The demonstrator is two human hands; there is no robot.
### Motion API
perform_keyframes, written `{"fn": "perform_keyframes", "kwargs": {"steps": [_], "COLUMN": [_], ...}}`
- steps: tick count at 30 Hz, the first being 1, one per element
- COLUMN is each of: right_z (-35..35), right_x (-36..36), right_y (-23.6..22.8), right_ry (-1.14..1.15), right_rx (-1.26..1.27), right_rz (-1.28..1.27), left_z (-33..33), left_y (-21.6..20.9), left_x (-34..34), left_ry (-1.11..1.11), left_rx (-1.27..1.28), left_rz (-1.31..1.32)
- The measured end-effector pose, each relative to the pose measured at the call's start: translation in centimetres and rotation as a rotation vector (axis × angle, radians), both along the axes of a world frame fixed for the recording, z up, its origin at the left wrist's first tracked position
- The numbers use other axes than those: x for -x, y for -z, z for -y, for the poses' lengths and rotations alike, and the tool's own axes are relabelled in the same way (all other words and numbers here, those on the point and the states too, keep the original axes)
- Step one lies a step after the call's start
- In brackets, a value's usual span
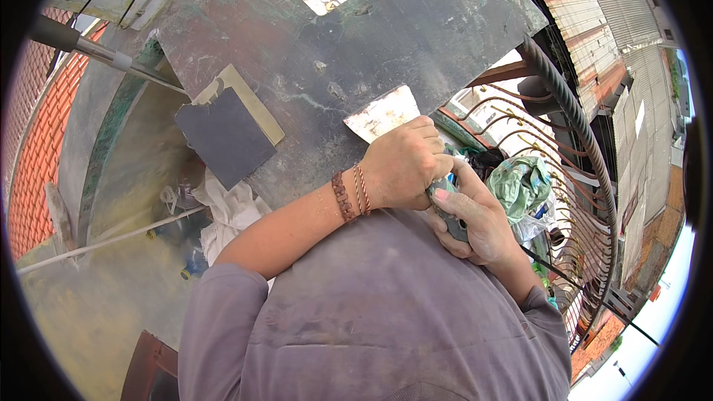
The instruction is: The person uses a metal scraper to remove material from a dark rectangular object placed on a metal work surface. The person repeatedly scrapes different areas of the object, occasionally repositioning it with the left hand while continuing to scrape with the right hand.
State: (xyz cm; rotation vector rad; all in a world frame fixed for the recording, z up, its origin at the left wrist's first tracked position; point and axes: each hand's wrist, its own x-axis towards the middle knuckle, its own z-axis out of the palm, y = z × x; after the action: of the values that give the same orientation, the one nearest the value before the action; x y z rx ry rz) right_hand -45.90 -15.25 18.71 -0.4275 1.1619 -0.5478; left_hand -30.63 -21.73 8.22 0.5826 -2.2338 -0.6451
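Observation:
A putty knife [384, 113] with a wide, pale, stained blade is held above the dark, worn slab [319, 37]. My left hand [405, 163], with braided bracelets at its wrist, is closed over the middle of the knife, its knuckles up. The fingers of my right hand [479, 215] are wrapped round a grey-green handle [451, 219] that lines up with the blade. My left fist hides where the two join. Both hands are close together in front of my chest and look dusty.
Dark grey sandpaper [226, 137] lies over a tan sheet [260, 108] on the slab. White cloth [230, 212] hangs at the left, near a thin pole [111, 239]. A crumpled green plastic bag [520, 184] sits at the right, inside a curved metal railing [594, 156].

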Motion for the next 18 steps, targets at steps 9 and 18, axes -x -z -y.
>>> {"fn": "perform_keyframes", "kwargs": {"steps": [9,18], "right_z": [1.8,2.3], "right_x": [-1.3,-1.9], "right_y": [-0.4,-1.1], "right_ry": [-0.105,-0.109], "right_rx": [0.015,0.016], "right_rz": [-0.052,-0.051], "left_z": [1.0,1.5], "left_y": [-0.5,-0.6], "left_x": [-1.6,-2.2], "left_ry": [-0.002,-0.008], "left_rx": [-0.047,-0.069], "left_rz": [-0.022,-0.074]}}
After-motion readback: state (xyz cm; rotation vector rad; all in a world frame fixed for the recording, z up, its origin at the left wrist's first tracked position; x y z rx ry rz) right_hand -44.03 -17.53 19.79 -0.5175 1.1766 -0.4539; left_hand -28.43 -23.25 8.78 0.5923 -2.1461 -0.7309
